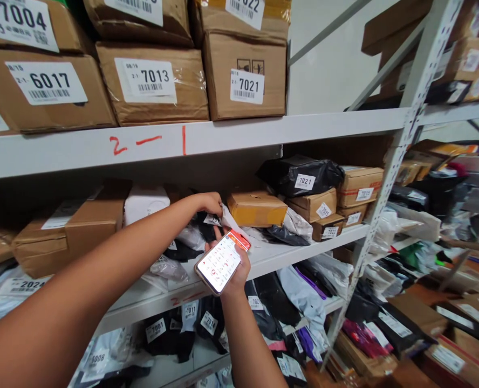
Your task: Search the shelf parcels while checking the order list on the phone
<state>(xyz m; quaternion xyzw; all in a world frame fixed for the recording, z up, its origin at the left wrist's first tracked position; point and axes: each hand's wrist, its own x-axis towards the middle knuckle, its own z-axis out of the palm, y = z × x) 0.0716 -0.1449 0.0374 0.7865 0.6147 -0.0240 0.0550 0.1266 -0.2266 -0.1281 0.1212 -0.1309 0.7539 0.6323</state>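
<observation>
My left hand [210, 203] reaches onto the middle shelf [272, 257] and pinches the edge of a white plastic parcel [228, 220] among black and white mailer bags. Just below it, my right hand [235, 269] holds a smartphone [220, 263] with a lit white and red screen tilted toward me. A small brown cardboard box [257, 208] lies right of my left hand on the same shelf.
Numbered cardboard boxes 6017 [47, 89], 7013 [152, 81] and 7021 [245, 75] fill the top shelf, marked "2-1" in red. More boxes and a black bag [300, 175] sit at the right. Lower shelves hold labelled bags. A second rack [445, 178] stands on the right.
</observation>
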